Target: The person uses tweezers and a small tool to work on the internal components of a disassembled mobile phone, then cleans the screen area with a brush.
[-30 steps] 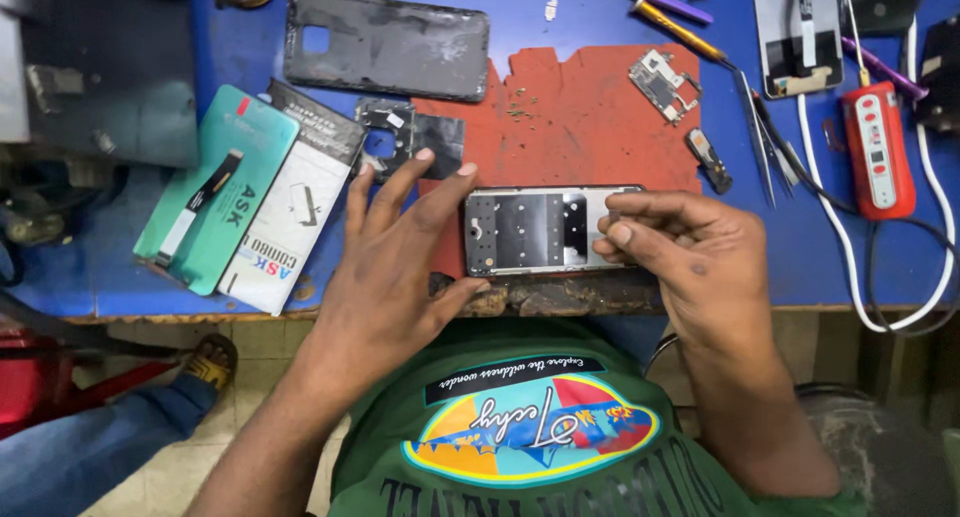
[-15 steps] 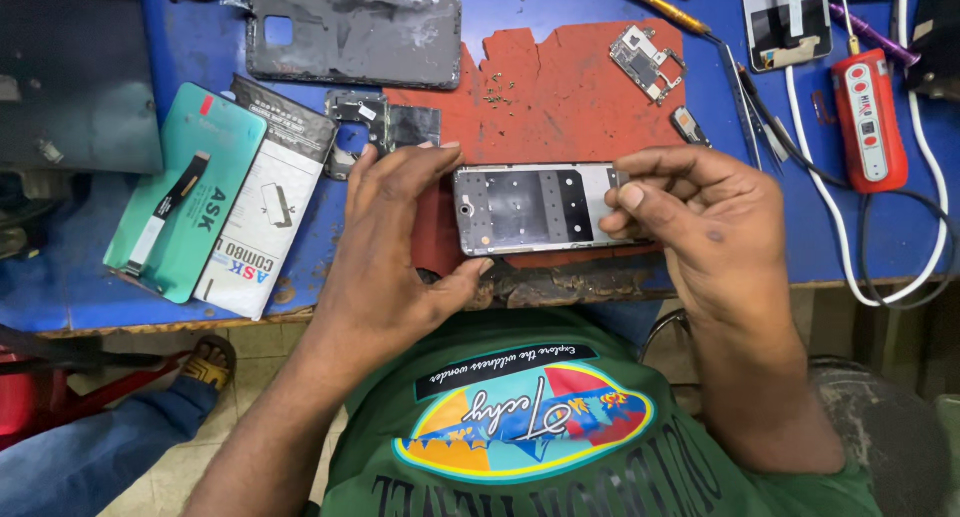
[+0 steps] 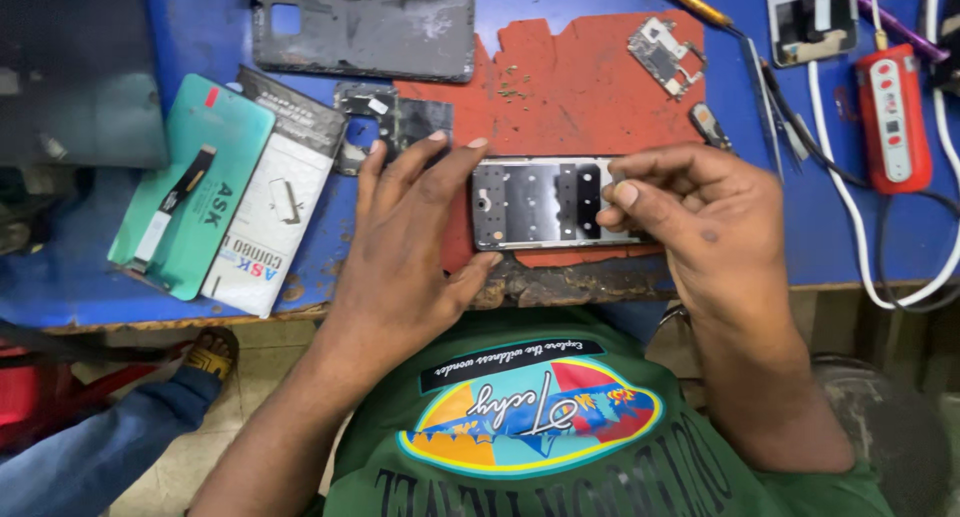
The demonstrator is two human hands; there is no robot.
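Observation:
An opened phone frame (image 3: 545, 204), silver with dark cut-outs, lies on a worn red mat (image 3: 570, 87) at the front edge of a blue bench. My left hand (image 3: 410, 242) rests flat beside its left end, thumb under the near edge and fingers spread over the mat. My right hand (image 3: 690, 222) covers the frame's right end, its thumb and forefinger pinched together over that end; I cannot tell whether they pinch anything. A small circuit board (image 3: 662, 54) lies on the mat's far right corner.
A dark phone back cover (image 3: 365, 25) lies at the back. A green packet (image 3: 190, 197) and a white packet (image 3: 270, 212) sit at left. Tweezers (image 3: 775, 102), a red device (image 3: 892, 117) with white cables and another phone (image 3: 810, 17) are at right. A person's leg (image 3: 100, 447) is below left.
The view has shifted slightly. My left hand has slid a little away from the frame's left end, and my right fingers have closed tighter over the right end.

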